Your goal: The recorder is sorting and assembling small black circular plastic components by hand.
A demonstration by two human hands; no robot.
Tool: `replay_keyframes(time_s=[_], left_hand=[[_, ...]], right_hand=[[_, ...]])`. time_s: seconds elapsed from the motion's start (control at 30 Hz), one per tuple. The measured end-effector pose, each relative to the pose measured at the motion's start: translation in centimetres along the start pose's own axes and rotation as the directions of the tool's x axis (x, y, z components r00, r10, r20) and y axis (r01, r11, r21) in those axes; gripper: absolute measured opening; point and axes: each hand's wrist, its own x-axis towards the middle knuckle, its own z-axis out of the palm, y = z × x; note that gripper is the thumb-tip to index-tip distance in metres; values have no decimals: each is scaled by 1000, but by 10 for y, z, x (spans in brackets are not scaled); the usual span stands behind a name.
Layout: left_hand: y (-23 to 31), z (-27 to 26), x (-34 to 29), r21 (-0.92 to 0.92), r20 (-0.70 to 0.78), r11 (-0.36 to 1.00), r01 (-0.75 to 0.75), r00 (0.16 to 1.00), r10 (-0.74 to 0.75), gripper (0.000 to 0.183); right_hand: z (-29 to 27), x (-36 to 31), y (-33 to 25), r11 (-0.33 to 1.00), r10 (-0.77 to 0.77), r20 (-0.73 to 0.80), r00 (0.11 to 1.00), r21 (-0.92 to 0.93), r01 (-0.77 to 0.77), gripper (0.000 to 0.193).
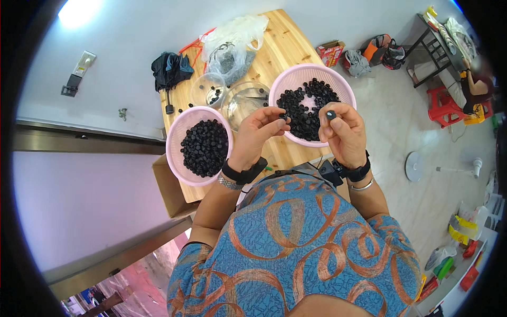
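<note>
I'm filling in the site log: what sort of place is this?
Probably a plain room, at home or in a small workshop, used for handwork: pink baskets of small black parts stand on a wooden table, with a red plastic stool off to the right.

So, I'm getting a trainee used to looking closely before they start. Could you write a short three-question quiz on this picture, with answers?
1. Multiple choice: what is the right hand holding?
A) a pair of scissors
B) a small black piece
C) a white plastic bag

2. True or false: the black umbrella lies nearer to the left basket than to the right basket.

3. Fill the gap: the two round baskets that hold heaps of black pieces are ____ in colour.

Key: 1. B, pinched in the fingers. 2. True. 3. Pink.
</note>
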Motion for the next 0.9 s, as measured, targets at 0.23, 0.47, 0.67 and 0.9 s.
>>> replay_keyframes(time_s=[0.23,0.47,0.67,0.9], left_hand=[[24,-4,-23,-90,64,993,-70,995,76,24],[38,-10,-38,-188,97,975,-115,986,136,27],[46,-13,-43,-261,124,956,-131,978,168,29],[48,-19,-50,-71,50,935,-347,935,350,26]], right_hand=[[15,1,12,988,-112,36,993,-106,115,18],[30,3,20,960,-116,92,989,-246,136,18],[47,4,23,844,-93,42,995,-526,101,18],[72,14,28,672,-135,104,985,-721,169,19]])
